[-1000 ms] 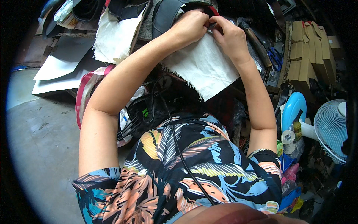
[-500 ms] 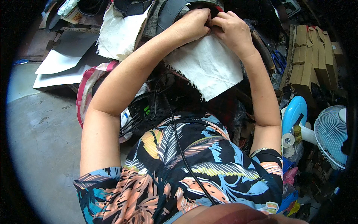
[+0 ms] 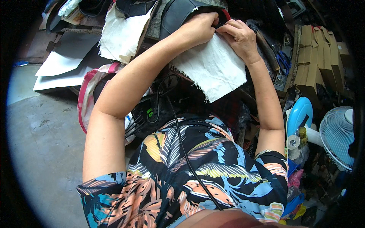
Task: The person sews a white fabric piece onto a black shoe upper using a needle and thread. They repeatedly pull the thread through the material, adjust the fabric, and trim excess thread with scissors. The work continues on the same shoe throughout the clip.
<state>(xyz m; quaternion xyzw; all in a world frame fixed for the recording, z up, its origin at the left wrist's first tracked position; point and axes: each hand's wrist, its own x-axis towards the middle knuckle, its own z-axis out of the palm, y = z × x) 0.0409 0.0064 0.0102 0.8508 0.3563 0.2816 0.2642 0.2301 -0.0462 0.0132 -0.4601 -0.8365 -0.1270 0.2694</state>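
Observation:
A black leather-like piece [image 3: 176, 14], curved like a shoe upper, lies at the top with a red edge showing on its right. A frayed white cloth [image 3: 213, 70] hangs below it toward me. My left hand [image 3: 200, 29] is closed, its fingers curled at the opening of the black piece, where its fingertips are partly hidden. Close beside it, my right hand [image 3: 241, 40] pinches at the upper edge of the white cloth, the fingertips of both hands almost meeting.
Another frayed white cloth [image 3: 121, 34] hangs to the left, beside white sheets [image 3: 64, 60]. On the right are folded brown cardboard pieces [image 3: 313, 57], blue-handled scissors [image 3: 283, 62] and a fan [image 3: 336, 138]. A black cable [image 3: 178, 138] runs down over my shirt.
Both hands have shifted slightly down, and more of the black piece shows above my left hand. The right fingers have drawn closer together. The white cloth has barely moved.

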